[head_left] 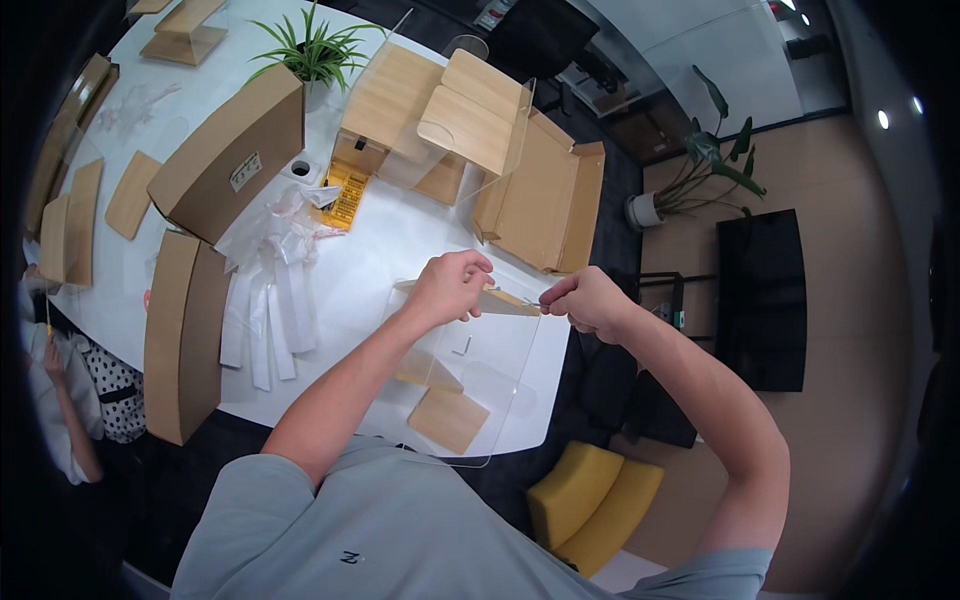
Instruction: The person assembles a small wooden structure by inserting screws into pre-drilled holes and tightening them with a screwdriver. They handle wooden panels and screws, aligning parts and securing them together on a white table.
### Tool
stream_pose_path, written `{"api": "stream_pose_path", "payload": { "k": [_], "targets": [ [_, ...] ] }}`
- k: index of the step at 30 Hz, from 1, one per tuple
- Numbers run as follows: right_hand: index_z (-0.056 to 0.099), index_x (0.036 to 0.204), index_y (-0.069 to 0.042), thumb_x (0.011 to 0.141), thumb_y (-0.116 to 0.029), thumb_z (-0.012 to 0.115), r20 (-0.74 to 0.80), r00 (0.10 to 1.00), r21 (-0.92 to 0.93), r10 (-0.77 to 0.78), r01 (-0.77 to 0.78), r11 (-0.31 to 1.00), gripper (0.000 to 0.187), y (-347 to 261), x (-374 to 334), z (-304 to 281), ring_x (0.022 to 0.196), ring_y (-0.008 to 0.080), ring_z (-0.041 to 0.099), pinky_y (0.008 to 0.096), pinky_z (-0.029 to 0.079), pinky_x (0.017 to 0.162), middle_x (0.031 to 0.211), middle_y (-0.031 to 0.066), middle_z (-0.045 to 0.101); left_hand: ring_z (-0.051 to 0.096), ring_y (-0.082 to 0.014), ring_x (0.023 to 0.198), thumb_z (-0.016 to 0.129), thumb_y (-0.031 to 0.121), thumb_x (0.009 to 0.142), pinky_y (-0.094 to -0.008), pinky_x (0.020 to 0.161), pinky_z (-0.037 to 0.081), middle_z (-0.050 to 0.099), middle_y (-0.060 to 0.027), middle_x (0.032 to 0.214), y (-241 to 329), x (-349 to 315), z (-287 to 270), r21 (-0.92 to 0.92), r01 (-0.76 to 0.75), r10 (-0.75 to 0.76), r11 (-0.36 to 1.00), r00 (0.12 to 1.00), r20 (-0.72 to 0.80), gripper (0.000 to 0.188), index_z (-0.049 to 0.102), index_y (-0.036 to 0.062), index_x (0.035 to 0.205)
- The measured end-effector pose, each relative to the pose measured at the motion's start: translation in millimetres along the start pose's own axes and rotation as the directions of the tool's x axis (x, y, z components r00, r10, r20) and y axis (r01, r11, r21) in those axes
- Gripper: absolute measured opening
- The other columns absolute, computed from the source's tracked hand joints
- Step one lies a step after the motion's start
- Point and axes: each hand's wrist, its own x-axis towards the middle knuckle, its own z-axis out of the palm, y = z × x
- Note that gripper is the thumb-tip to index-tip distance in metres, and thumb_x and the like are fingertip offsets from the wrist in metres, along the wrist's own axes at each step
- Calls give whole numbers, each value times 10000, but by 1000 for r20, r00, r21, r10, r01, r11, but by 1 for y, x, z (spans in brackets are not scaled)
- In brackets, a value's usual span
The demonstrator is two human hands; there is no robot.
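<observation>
My left hand [452, 287] is curled over the upper edge of a light wooden board [512, 304], its fingers bent round it. My right hand [592, 303] pinches a thin metal tool [533, 304], whose tip lies at the board's right end; its exact kind is too small to tell. The board belongs to a partly joined piece with a clear acrylic panel [508, 372] lying on the white table. A small L-shaped metal piece [463, 346] shows near the panel's middle. Close to my body is a square wooden board [448, 418].
A finished-looking wood and acrylic stand [470, 110] is at the back, beside an open cardboard box [540, 200]. Left are brown boxes [185, 335], plastic wrapping [275, 250], a yellow tool case [345, 197] and a potted plant [312, 60]. Another person [65, 390] sits far left.
</observation>
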Motion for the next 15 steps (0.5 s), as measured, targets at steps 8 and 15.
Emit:
{"api": "stream_pose_path", "payload": {
  "k": [8, 15],
  "targets": [
    [735, 1069, 24, 816, 0, 660, 225, 748, -742, -624, 547, 388, 265, 2, -19, 7, 926, 311, 709, 393, 588, 837, 1026, 150, 713, 726, -156, 639, 503, 127, 1010, -274, 511, 581, 752, -124, 1099, 1, 0, -1, -10, 3, -4, 1000, 1000, -13, 298, 626, -35, 1227],
    [704, 1024, -16, 791, 4, 683, 483, 517, -799, -707, 590, -114, 235, 16, -26, -4, 971, 283, 679, 371, 591, 835, 1076, 92, 705, 724, -154, 634, 496, 121, 1010, -274, 507, 579, 753, -122, 1089, 0, 0, 0, -17, -5, 5, 1000, 1000, -10, 294, 632, -40, 1216]
  ]
}}
